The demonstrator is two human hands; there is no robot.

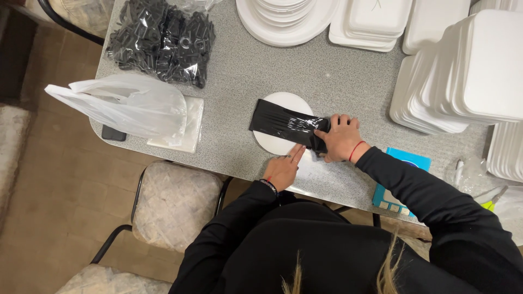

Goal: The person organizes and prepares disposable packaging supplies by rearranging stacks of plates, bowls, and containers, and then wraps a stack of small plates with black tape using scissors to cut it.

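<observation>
Both hands work one black cutlery packet (286, 126) lying lengthwise leftward across a round white plate (283, 103) on the table (348, 81): right hand (340, 137) clamped on its near end, left hand (284, 169) flat-fingered just below.

A clear bag of black plastic pieces (162, 41) lies at the far corner of the grey speckled table (245, 76). Near it a white carrier bag (128, 106) slumps over a flat white pack (188, 128) and a dark phone (113, 133). Stacks of white foam plates (286, 19) and trays (463, 71) crowd the far edge. A blue box (400, 182) sits at the near edge, and a cushioned chair (174, 204) stands below.
</observation>
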